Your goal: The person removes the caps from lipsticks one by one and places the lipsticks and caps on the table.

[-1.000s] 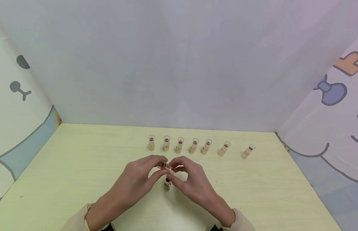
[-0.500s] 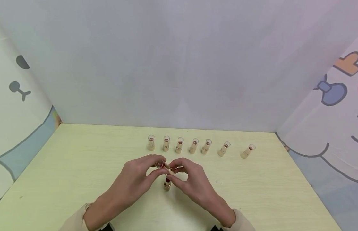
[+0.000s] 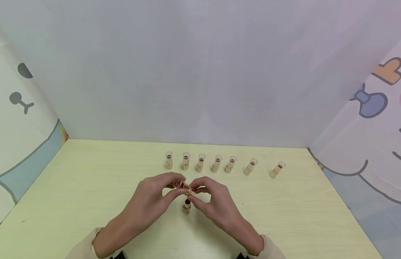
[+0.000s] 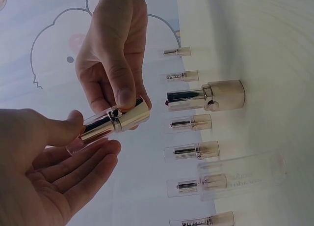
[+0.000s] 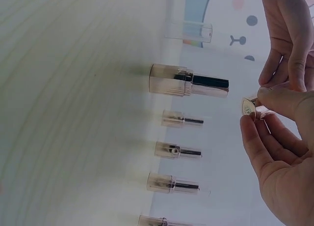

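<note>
My left hand (image 3: 152, 194) pinches the clear cap end of a gold lipstick (image 3: 188, 189), thumb on one side and fingers on the other. With thumb and fingertips my right hand (image 3: 216, 203) grips its gold base, close to the left fingers. The lipstick is tilted and held above the table. Through the clear cap (image 4: 78, 142) in the left wrist view shows part of the shiny inner tube. Just below the hands an uncapped lipstick (image 3: 187, 207) stands upright, its dark red tip bare. A separate clear cap (image 5: 189, 31) stands near it, hidden in the head view.
Several capped lipsticks, among them a middle one (image 3: 216, 164) and a rightmost one (image 3: 277, 169), stand in a row towards the back of the pale wooden table (image 3: 90, 172). A grey-white curtain (image 3: 200, 72) hangs behind, with cartoon-printed cloth (image 3: 359, 144) at the sides.
The left hand has shifted slightly left, and more of the clear end of the held lipstick shows between the hands. The right hand stays nearly still; the row is unmoved.
</note>
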A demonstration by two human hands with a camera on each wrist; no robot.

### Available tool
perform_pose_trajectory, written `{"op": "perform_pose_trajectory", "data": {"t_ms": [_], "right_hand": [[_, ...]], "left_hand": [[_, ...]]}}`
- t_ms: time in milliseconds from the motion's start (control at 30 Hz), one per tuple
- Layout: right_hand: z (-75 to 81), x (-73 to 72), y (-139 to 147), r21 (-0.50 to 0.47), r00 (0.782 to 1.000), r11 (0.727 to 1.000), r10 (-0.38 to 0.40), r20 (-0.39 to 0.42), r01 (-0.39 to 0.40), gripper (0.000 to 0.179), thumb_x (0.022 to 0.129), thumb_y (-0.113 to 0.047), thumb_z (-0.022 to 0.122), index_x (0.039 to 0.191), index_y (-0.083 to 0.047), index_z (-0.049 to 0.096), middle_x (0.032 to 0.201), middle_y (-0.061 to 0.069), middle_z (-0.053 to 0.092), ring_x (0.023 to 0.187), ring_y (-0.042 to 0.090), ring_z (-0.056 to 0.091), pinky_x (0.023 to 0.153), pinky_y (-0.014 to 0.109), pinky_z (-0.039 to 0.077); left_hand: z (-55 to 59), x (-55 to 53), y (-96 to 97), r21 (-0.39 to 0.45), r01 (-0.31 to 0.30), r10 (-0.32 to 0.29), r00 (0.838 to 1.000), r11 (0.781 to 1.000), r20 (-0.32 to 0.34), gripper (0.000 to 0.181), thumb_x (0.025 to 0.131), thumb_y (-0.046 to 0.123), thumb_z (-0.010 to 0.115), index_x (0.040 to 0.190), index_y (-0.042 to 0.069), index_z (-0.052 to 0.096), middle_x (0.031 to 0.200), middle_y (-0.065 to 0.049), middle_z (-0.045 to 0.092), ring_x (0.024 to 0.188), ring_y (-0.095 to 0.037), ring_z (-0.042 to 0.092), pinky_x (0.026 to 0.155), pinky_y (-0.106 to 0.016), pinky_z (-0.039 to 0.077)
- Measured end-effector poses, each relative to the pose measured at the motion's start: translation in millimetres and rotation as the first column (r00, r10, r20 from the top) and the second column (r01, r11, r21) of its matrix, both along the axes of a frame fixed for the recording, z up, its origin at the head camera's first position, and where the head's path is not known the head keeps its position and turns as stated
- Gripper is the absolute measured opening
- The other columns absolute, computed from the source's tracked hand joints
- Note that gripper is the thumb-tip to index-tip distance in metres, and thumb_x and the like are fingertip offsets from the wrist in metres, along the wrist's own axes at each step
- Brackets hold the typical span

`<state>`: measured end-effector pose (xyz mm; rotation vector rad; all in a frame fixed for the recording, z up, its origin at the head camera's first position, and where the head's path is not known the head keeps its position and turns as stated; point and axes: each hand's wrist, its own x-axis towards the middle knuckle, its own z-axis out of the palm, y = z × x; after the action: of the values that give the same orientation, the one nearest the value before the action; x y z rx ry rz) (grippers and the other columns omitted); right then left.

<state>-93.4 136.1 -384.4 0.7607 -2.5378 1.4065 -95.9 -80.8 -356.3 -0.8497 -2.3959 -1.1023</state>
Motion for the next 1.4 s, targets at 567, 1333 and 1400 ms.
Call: {"op": "perform_pose_trajectory", "data": {"t_ms": [567, 1333, 1400], "right_hand": [[2.5, 1.0, -2, 0.005, 0.999, 0.999, -0.043, 0.005, 0.043, 0.03, 0.087, -0.006, 0.085, 0.11, -0.018, 0.07, 0.107, -0.007, 0.075, 0.098, 0.01, 0.076, 0.09, 0.023, 0.062], [-1.7, -3.1, 5, 0.041, 0.997, 0.996, -0.072, -0.036, 0.073, 0.031, 0.085, -0.001, 0.084, 0.108, -0.016, 0.069, 0.103, -0.004, 0.075, 0.093, 0.014, 0.077, 0.086, 0.026, 0.063], [-3.2, -3.0, 8, 0.038, 0.996, 0.995, -0.087, -0.019, 0.088, 0.032, 0.085, 0.0, 0.084, 0.108, -0.016, 0.069, 0.102, -0.004, 0.075, 0.093, 0.014, 0.077, 0.086, 0.027, 0.063]], "left_hand": [[2.3, 4.2, 2.4, 0.02, -0.014, 0.014, 1.0, 1.0, 0.0, 0.021, 0.086, 0.017, 0.087, 0.104, 0.018, 0.076, 0.095, 0.015, 0.076, 0.085, 0.002, 0.07, 0.075, -0.024, 0.06], [12.7, 3.3, -2.8, 0.077, -0.05, 0.055, 0.996, 0.996, -0.067, 0.028, 0.082, 0.004, 0.088, 0.105, 0.012, 0.075, 0.095, 0.01, 0.077, 0.083, -0.001, 0.072, 0.075, -0.016, 0.058], [16.2, 3.5, -6.1, 0.093, -0.056, 0.064, 0.993, 0.994, -0.094, 0.031, 0.08, 0.0, 0.088, 0.105, 0.012, 0.075, 0.095, 0.01, 0.077, 0.082, -0.001, 0.073, 0.076, -0.013, 0.056]]}}
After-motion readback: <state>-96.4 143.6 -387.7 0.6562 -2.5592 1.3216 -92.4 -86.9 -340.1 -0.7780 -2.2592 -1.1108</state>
